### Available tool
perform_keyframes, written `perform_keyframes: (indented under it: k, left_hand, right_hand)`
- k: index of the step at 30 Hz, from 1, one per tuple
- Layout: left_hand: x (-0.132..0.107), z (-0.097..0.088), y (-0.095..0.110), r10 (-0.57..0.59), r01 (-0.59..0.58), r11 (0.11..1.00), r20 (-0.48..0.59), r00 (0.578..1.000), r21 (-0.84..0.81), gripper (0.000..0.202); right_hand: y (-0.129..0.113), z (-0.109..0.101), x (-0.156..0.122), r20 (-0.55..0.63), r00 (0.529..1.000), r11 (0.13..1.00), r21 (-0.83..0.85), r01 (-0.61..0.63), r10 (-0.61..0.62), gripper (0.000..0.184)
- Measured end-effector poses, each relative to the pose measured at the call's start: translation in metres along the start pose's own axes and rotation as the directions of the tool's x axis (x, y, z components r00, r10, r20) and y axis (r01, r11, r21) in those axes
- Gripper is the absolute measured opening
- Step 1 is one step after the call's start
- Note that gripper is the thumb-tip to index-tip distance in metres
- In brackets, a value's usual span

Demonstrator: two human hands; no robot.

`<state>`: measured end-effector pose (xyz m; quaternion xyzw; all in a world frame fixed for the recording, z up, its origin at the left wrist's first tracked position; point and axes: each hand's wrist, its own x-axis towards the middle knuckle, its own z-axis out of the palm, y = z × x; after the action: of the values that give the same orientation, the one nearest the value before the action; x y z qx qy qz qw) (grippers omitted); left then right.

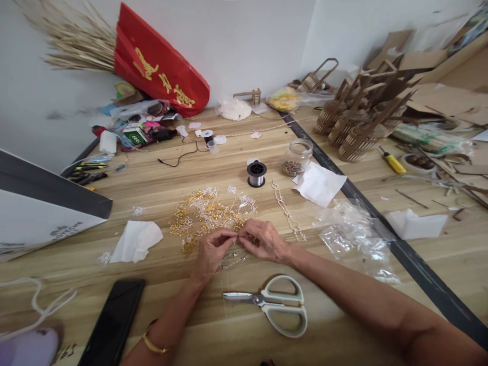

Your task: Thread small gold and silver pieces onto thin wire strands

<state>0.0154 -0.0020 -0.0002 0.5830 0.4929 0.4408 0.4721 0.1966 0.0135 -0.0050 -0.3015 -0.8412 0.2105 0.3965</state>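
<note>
My left hand [214, 250] and my right hand [265, 240] meet fingertip to fingertip over the wooden table, each in a pinch. Between them is part of a thin silvery beaded strand [232, 263], which hangs in a loop onto the tabletop below; the exact bit at the fingertips is too small to make out. Just beyond my hands spreads a pile of gold and clear beads [208, 211]. Open-bladed or closed, the white-handled scissors [263, 299] lie nearer to me, blades pointing left. A pale beaded strand [285, 213] rests to the right of the pile.
A spool of clear line [256, 174] and a glass jar of beads [297, 158] stand behind the pile. Left are a white paper [136, 241] and a black phone [113, 320]. Plastic bags [353, 229] lie right, with small woven baskets [356, 127] farther back.
</note>
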Motion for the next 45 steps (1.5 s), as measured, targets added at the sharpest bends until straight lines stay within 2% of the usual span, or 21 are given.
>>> perform_keyframes:
  k: [22, 45]
  left_hand:
    - [-0.0005, -0.0019, 0.0025, -0.036, 0.037, 0.998, -0.011, 0.999, 0.053, 0.008]
    - [-0.0001, -0.0021, 0.0027, 0.017, -0.018, 0.999, 0.015, 1.000, 0.039, 0.007]
  right_hand:
    - [0.0024, 0.0020, -0.0013, -0.006, 1.000, 1.000, -0.009, -0.009, 0.009, 0.003]
    - [0.0012, 0.0019, -0.0008, 0.009, 1.000, 1.000, 0.009, -0.015, 0.015, 0.004]
